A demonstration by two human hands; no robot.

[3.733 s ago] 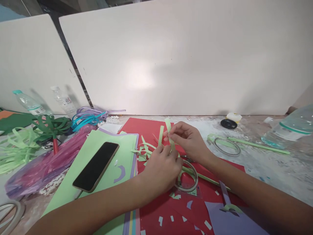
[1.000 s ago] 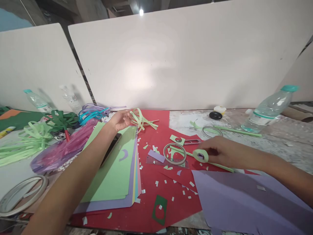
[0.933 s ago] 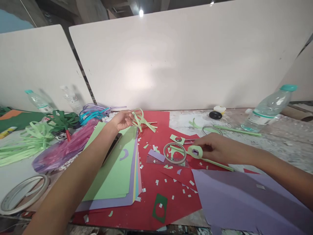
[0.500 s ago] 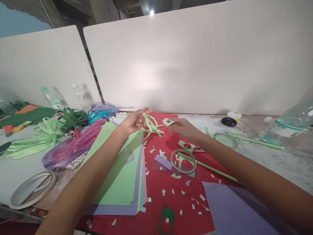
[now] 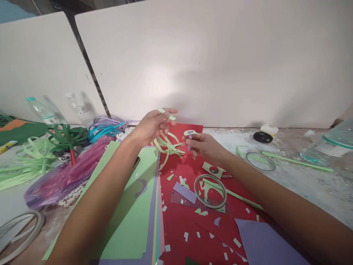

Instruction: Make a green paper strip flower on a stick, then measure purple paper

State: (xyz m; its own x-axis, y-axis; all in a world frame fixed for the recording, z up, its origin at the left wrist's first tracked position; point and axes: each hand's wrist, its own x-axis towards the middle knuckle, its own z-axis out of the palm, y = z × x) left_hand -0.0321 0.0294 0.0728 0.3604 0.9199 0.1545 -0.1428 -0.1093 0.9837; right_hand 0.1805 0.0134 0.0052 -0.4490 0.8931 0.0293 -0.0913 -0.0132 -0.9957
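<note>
My left hand point(image 5: 153, 127) is raised over the top of the paper stack, fingers partly curled, with a short light green paper strip point(image 5: 171, 117) between thumb and fingers. Just below it lies a loose tangle of curled light green paper strips point(image 5: 167, 145) on red paper point(image 5: 176, 224). To the right, my right hand point(image 5: 206, 147) pinches a small paper cutout point(image 5: 190, 133), a light green rounded shape with a purple middle. A purple strip hangs beneath the cutout at my fingertips. Whether the two are joined, I cannot tell.
Coloured paper sheets point(image 5: 127, 221) lie stacked at left. A tape roll point(image 5: 196, 198), paper scraps and a purple sheet point(image 5: 264, 239) lie on the red paper. Water bottles stand at left and right point(image 5: 331, 145). White boards point(image 5: 220, 66) rise behind.
My left hand has lifted away from the strip tangle, with a short strip in its fingers. My right hand has turned slightly, showing the purple strip. The view has shifted right and down.
</note>
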